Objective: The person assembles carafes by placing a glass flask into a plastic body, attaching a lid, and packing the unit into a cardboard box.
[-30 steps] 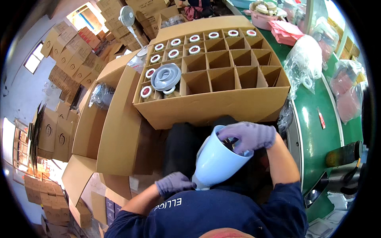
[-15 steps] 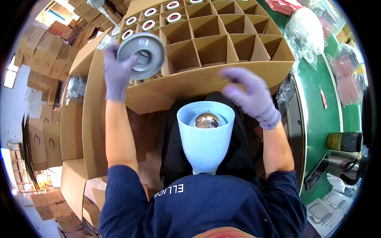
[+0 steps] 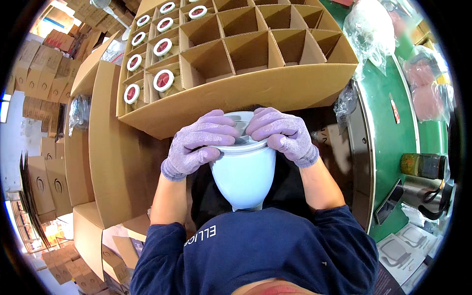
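Note:
A light-blue tapered housing (image 3: 244,179) stands upright between my legs, its wide mouth up. On that mouth sits a round grey lid (image 3: 241,146) with a hollowed centre. My gloved left hand (image 3: 202,142) wraps over the lid's left side, thumb near the rim and fingers on top. From the right, my gloved right hand (image 3: 283,133) grips the lid in the same way, its fingers curled over the edge. The lid covers the inside of the housing. Part of the lid's far side is hidden by my fingers.
Just beyond my hands stands a cardboard box (image 3: 236,88) with dividers; several white-rimmed jars with red centres (image 3: 163,80) fill its left cells. On the right, a green table (image 3: 393,142) bears a phone (image 3: 390,201), a dark jar (image 3: 423,165) and bagged parts. Stacked cartons stand left.
My left hand has brought the grey lid from above the divided box down onto the housing. My right hand has moved left and taken hold of the lid too.

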A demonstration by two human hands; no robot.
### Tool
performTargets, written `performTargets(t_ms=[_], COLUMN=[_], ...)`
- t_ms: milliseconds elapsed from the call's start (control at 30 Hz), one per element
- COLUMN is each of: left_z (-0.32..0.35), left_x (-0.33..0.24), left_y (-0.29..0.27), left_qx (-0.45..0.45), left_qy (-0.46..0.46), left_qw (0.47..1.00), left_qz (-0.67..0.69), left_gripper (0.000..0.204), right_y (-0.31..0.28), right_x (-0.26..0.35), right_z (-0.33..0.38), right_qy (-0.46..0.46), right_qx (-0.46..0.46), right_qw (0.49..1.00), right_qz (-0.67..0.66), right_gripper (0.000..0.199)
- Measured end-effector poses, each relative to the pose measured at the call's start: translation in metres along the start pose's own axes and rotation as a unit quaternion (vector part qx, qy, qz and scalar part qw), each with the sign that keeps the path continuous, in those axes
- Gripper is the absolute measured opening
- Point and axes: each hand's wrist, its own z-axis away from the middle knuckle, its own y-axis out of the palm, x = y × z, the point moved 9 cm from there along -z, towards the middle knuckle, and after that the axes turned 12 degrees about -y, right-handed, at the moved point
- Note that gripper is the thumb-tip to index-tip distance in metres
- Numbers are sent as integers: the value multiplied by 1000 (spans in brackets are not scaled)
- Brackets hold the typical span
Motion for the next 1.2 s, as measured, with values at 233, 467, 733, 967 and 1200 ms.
performTargets(t_ms=[233, 467, 733, 967, 1200], left_z=[14, 4, 7, 14, 12], left_x=[21, 71, 53, 53, 34], left_y=[12, -4, -8, -8, -1], left_qx=[-66, -252, -269, -300, -212], left_qy=[-71, -259, -291, -260, -195], left_qw=[995, 901, 894, 874, 958], left_qz=[-26, 241, 208, 279, 11], left_gripper=[46, 55, 43, 40, 45], right_y=[14, -28, -1, 6, 7], right_x=[18, 9, 36, 42, 19], right_z=[10, 7, -1, -6, 6], right_qy=[12, 73, -18, -5, 160], right_qx=[85, -23, -11, 0, -38], right_qw=[995, 973, 968, 969, 980], right_qz=[49, 219, 248, 246, 113], right_gripper=[38, 70, 88, 77, 81])
